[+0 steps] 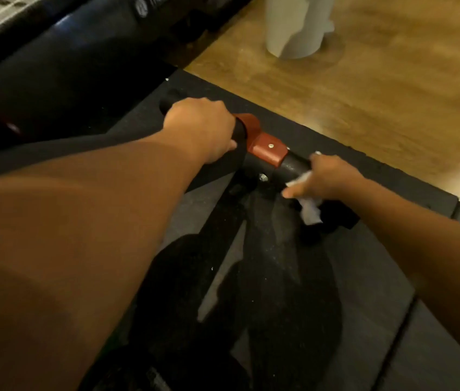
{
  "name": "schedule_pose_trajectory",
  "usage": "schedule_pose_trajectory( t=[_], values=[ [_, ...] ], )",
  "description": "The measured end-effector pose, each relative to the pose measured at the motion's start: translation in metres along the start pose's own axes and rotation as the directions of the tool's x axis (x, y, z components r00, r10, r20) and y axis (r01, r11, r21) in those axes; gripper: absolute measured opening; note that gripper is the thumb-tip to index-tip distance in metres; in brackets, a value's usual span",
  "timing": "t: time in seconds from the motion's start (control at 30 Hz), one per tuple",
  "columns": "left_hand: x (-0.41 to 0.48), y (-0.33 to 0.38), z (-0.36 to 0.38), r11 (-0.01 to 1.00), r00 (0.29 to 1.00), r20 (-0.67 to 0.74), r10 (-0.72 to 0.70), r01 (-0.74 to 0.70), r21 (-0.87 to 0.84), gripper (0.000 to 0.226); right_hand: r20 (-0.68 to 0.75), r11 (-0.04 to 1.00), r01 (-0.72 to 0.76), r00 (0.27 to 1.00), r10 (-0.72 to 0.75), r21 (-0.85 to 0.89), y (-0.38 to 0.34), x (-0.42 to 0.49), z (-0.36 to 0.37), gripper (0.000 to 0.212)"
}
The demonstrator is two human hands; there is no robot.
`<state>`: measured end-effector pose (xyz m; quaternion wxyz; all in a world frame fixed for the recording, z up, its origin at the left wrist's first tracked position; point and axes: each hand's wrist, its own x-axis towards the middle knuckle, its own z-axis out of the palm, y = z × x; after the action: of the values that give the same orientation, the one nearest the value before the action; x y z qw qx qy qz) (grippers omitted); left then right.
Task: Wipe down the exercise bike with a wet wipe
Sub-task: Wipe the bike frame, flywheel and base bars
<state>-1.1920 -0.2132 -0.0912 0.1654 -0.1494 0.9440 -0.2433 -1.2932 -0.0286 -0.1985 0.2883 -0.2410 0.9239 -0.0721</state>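
Nearest the camera, both bare forearms reach forward over the dark frame of the exercise bike [279,277], which is blurred and hard to read in the low light. Under it lies a black floor mat [378,277], with a seam running across its lower right part.

Further on, the left hand [200,128] is wrapped round the left end of the black handlebar [293,167], fingers curled over the top and thumb underneath. Just to its right a red bracket [265,150] with a small metal rivet clamps the bar. Just beside the bracket, the right hand [327,179] curls over the bar with the wet wipe [309,211] pinched between palm and bar. The thumb points left, and a crumpled white tail of the wipe hangs below the hand.

Just behind the bar the mat's straight edge runs diagonally, and past it lies open wooden floor [364,94]. A white paper roll [296,24] stands upright on that floor, well apart from the hands. At far left sits a dark machine [96,38] bearing a pale logo.
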Motion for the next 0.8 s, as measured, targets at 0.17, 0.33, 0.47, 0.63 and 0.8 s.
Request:
schedule_pose_trajectory(
  t=[0.17, 0.33, 0.47, 0.63, 0.8],
  values=[
    [-0.034, -0.007, -0.017, 0.943, 0.997, -0.067, -0.037, 0.013, -0.333, 0.038, -0.125, 0.981, -0.100, 0.989, 0.079, -0.169, 0.054, -0.056, 0.023, 0.074],
    [-0.129, -0.025, -0.026, 0.691, 0.999, 0.049, -0.004, 0.038, -0.722, 0.029, -0.066, 0.981, -0.147, 0.988, 0.139, -0.125, 0.057, -0.086, 0.017, 0.063],
    [-0.256, -0.045, -0.022, 0.656, 0.988, 0.151, -0.017, 0.125, -0.744, 0.038, -0.087, 0.985, 0.148, 0.986, -0.140, 0.090, 0.027, -0.144, 0.027, 0.059],
    [-0.342, -0.004, 0.050, 0.787, 0.993, 0.083, 0.084, -0.015, -0.617, 0.051, -0.202, 0.669, 0.515, 0.848, -0.491, 0.536, -0.081, -0.215, 0.014, 0.025],
    [-0.341, 0.010, 0.083, 0.760, 0.992, -0.128, -0.019, -0.069, -0.646, 0.042, 0.010, 0.501, 0.578, 0.649, -0.761, 0.645, -0.178, -0.264, 0.044, 0.036]
  ],
)
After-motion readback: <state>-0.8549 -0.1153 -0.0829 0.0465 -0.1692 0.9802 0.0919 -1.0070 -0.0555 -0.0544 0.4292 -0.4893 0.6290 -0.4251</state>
